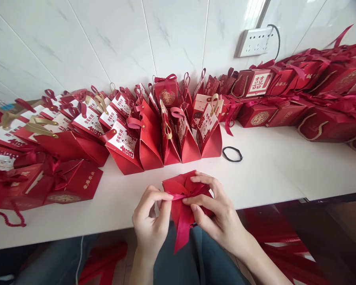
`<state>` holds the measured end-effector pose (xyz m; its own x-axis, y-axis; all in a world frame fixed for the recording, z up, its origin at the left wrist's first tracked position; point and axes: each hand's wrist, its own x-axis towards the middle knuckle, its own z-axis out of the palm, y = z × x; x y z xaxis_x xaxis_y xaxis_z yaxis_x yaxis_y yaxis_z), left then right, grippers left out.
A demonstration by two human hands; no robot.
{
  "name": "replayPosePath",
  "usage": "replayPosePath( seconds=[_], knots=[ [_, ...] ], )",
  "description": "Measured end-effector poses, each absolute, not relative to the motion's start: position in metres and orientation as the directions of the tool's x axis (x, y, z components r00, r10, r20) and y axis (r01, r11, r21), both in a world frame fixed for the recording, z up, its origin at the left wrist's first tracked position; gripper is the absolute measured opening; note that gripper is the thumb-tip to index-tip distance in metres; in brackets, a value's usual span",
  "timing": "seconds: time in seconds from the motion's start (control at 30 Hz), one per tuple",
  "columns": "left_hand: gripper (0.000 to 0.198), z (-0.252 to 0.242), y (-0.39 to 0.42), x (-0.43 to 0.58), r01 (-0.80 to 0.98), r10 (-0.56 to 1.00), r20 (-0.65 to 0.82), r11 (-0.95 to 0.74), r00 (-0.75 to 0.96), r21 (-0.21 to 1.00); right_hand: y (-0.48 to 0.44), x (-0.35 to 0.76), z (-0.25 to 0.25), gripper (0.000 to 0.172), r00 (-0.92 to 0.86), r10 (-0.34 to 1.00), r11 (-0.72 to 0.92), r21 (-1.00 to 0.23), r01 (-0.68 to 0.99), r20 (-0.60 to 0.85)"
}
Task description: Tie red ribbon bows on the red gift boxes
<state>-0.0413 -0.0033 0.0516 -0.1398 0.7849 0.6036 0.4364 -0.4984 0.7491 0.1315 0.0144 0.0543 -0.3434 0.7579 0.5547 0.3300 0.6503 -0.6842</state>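
Note:
A small red gift box [177,185] lies at the front edge of the white table, directly before me. Dark pink ribbon [183,227] crosses its top, and one wide tail hangs down over the near side. My left hand [153,215] pinches a strand of the ribbon between thumb and fingertips at the box's left side. From the right, my right hand [218,209] rests on the box top, its index fingertip pressing the ribbon near the middle and its other fingers spread round the far right side. The ribbon's crossing is partly covered by my fingers.
Rows of red gift bags [127,146] with loop handles stand behind on the white table [264,170]. Red boxes with ribbons [259,114] are stacked at the right, others [74,182] at the left. A black elastic band [232,154] lies right of the bags. A socket strip [255,42] is on the wall.

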Motion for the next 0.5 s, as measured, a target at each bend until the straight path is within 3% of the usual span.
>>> replayPosePath(
  seconds=[0.17, 0.3, 0.4, 0.5],
  knots=[
    [0.009, 0.053, -0.006, -0.044, 0.24, 0.848, 0.528, -0.503, -0.051, 0.83, 0.015, 0.132, 0.054, 0.017, -0.338, 0.758, 0.651, -0.685, 0.327, 0.558],
    [0.03, 0.057, -0.005, -0.049, -0.003, 0.867, 0.396, -0.417, -0.303, 0.909, 0.016, 0.131, 0.054, 0.018, -0.334, 0.762, 0.645, -0.691, 0.326, 0.554],
    [0.047, 0.067, -0.005, -0.049, 0.118, 0.938, 0.143, -0.11, -0.317, 0.987, 0.015, 0.131, 0.054, 0.018, -0.334, 0.763, 0.645, -0.689, 0.33, 0.554],
    [0.054, 0.078, -0.004, -0.044, 0.269, 0.966, -0.049, 0.12, -0.254, 0.956, 0.015, 0.131, 0.055, 0.018, -0.326, 0.758, 0.651, -0.679, 0.339, 0.564]
  ],
)
